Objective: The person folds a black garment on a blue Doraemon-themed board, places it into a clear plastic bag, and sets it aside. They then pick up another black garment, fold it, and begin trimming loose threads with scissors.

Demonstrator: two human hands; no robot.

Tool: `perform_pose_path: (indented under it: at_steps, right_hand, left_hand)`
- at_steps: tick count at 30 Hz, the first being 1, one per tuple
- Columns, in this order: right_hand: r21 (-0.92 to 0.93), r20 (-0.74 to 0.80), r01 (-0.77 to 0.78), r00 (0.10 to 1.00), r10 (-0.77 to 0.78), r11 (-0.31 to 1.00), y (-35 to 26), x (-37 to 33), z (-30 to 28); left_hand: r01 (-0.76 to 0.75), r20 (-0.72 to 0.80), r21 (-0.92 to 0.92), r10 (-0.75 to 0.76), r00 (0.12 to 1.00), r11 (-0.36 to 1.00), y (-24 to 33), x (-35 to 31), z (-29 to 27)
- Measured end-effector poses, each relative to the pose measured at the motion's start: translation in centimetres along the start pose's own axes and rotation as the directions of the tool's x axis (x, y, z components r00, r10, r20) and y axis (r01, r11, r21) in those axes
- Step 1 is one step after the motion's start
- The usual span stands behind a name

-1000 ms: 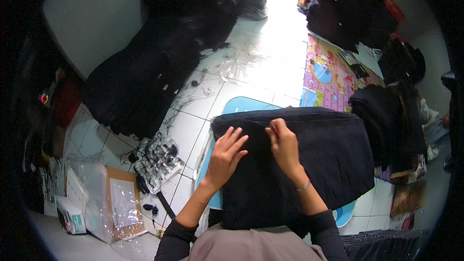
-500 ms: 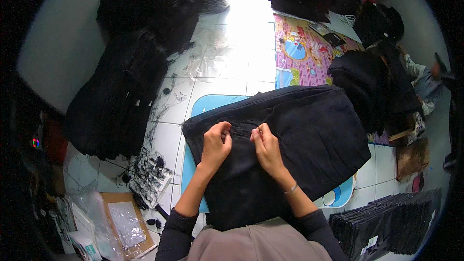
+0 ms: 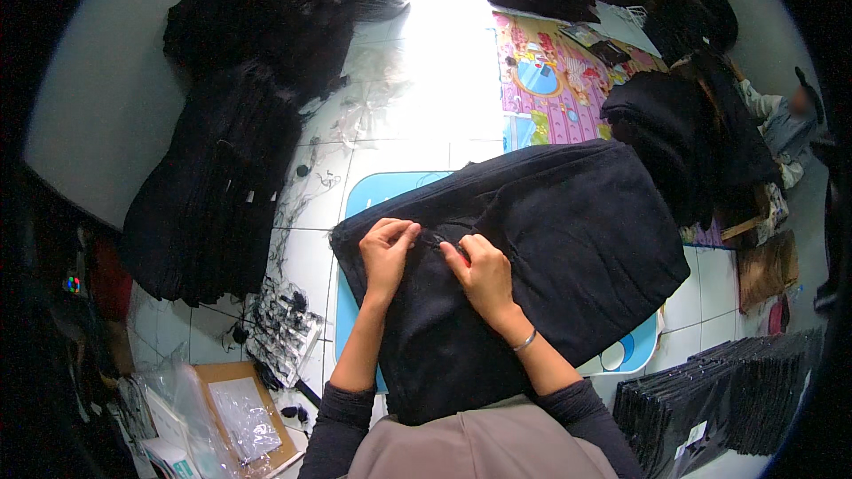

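Black folded cloth [image 3: 577,231] fills the middle of the head view, spread over a blue table [image 3: 395,186] that shows only along some of the cloth's edges. The left hand [image 3: 385,259] sits on the near-left part of the cloth, nearly closed, thumb and forefinger tips pinched on a small ruck of its fabric. The right hand [image 3: 487,278] rests just beside it on the cloth, half curled, its thumb stretched toward the ruck and touching the fabric. Its palm faces down out of sight, so I cannot tell whether those fingers grasp anything. A bracelet [image 3: 525,340] circles that wrist above the cloth.

Between the two hands, dark fabric against dark fabric makes the ruck hard to make out. Left of the cloth stands a long black pile [image 3: 213,186], its layers merging into shadow. Beyond the cloth, glare washes out the floor [image 3: 444,62]. To its lower right, a stack of black pieces [image 3: 710,399] fades into the picture's dark rim.
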State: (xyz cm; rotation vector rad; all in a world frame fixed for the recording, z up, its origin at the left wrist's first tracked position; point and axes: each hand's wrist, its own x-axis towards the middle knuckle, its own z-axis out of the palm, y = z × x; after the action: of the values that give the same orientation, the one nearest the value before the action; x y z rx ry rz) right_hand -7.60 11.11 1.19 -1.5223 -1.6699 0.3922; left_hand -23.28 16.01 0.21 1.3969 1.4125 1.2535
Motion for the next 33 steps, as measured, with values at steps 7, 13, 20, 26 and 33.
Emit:
perform_pose_path:
  at_steps: [7,13,20,26,33]
  right_hand:
    - [-0.230,0.082,0.119,0.991,-0.103,0.966,-0.2,0.5,1.0]
    - [-0.285,0.089,0.173,0.984,-0.153,0.943,-0.8,0.8,2.4]
    - [0.042,0.033,-0.002,0.999,0.001,0.999,0.3,1.1,0.7]
    - [0.192,0.028,-0.088,0.996,0.085,0.977,0.5,1.4,0.6]
    - [0.204,-0.060,-0.063,0.995,0.077,0.977,1.0,1.4,1.0]
  left_hand:
    - [-0.039,-0.019,-0.094,0.037,0.999,0.995,-0.5,-0.1,-0.5]
    - [-0.015,0.008,-0.089,0.016,1.000,0.996,-0.8,-0.1,-0.6]
    - [-0.086,-0.247,-0.093,0.060,0.967,0.992,-0.2,2.1,-2.6]
    - [-0.452,0.200,0.293,0.408,0.891,0.843,1.2,0.8,-3.9]
    - [-0.561,0.410,0.371,0.412,0.814,0.740,0.2,0.8,-1.8]
